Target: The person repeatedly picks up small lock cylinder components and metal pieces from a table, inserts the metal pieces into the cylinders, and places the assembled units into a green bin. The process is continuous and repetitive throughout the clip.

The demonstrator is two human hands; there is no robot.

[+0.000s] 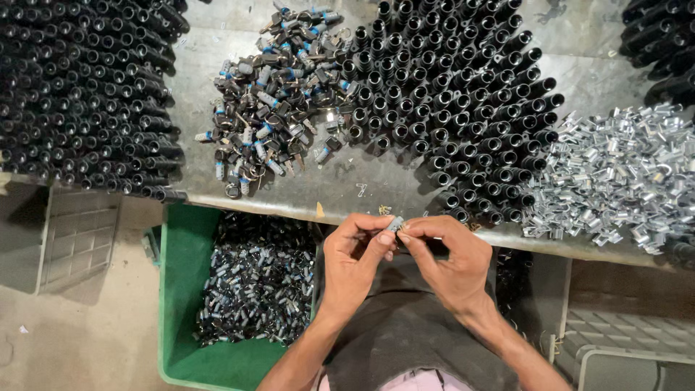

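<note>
View: from above, looking down over a bench edge onto two bare hands held close in front of the body.
Left hand: fingers curled, thumb and forefinger pinched on one end of a small silver part.
Right hand: thumb and forefinger closed on the other end of the same part; both grips tight, nothing else held.
Part: small, metallic, pinched between both hands just off the bench's near edge; finer shape too small to tell.
Bench, centre: big cluster of black tubes, standing open end up, packed side by side.
Bench, left: another mass of black tubes, lying stacked.
Bench, middle left: loose heap of keys with black heads and blue-and-silver pieces.
Bench, right: pile of shiny clips.
Below bench: green bin, heaped with small dark and silver pieces.
Progress, judged: bin already well filled, so much work seems done; large stocks of tubes, keys and clips left on the bench, so plenty seems to remain; one piece in hand now.
</note>
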